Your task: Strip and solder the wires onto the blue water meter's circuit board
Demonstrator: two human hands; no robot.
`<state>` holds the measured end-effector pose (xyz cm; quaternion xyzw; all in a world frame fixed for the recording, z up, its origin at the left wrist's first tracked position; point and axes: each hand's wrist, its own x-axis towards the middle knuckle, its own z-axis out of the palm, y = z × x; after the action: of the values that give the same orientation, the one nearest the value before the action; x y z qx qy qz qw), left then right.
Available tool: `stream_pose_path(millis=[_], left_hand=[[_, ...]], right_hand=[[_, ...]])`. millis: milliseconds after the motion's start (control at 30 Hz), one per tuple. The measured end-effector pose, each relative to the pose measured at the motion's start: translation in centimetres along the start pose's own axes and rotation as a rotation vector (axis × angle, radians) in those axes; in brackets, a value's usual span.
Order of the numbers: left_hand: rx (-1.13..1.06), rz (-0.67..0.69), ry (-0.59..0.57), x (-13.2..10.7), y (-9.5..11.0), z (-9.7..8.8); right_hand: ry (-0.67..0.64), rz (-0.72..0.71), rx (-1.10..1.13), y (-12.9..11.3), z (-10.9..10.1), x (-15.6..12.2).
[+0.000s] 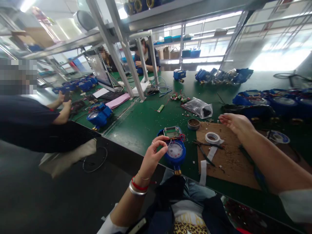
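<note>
A blue water meter [175,152] with a round clear dial and a brass fitting stands at the table's front edge. Its upper housing is open, showing a green circuit board [172,132] and red and white wires [173,140]. My left hand [156,152] is at the meter's left side, thumb and forefinger curled together near the wires. Whatever lies between those fingertips is too small to make out. Off to the right, my right hand [235,123] hovers over the far part of a cardboard sheet [231,162], fingers stretched out, with nothing visible in them.
On the cardboard lie a white tape roll [212,138] and pliers [206,154]. Beyond are a round tin [193,123], a clear plastic bag [198,108] and small green parts [179,97]. More blue meters [285,99] line the right. A co-worker [29,120] is at the left.
</note>
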<state>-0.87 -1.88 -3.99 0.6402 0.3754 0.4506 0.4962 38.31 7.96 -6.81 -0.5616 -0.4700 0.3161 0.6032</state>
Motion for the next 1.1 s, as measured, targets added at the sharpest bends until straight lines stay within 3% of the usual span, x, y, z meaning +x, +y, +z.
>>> stream_pose_path(millis=[67, 133, 167, 200, 267, 367, 733, 1100], left_hand=[[-0.025, -0.001, 0.005, 0.0, -0.1, 0.0], [-0.064, -0.013, 0.018, 0.0, -0.3, 0.0], [-0.083, -0.021, 0.020, 0.0, -0.3, 0.0], [-0.100, -0.026, 0.018, 0.0, -0.4, 0.0], [-0.127, -0.029, 0.014, 0.0, -0.5, 0.1], [-0.159, -0.015, 0.020, 0.1, -0.5, 0.1], [-0.253, -0.001, 0.027, 0.0, -0.4, 0.2], [-0.306, 0.007, 0.036, 0.1, -0.6, 0.2]], right_hand=[[-0.110, 0.065, 0.035, -2.3, 3.1, -3.3], [-0.282, 0.030, 0.003, -5.3, 6.4, -6.6], [-0.446, -0.122, -0.135, -6.8, 8.0, -8.1], [-0.509, -0.342, -0.283, -8.1, 9.4, -9.4], [-0.557, -0.644, -0.538, -10.1, 11.8, -11.4], [-0.553, -0.802, -0.737, -10.9, 14.1, -12.7], [-0.438, -0.715, -0.688, -8.8, 16.5, -13.5], [-0.512, -0.887, -0.609, -8.9, 15.9, -13.6]])
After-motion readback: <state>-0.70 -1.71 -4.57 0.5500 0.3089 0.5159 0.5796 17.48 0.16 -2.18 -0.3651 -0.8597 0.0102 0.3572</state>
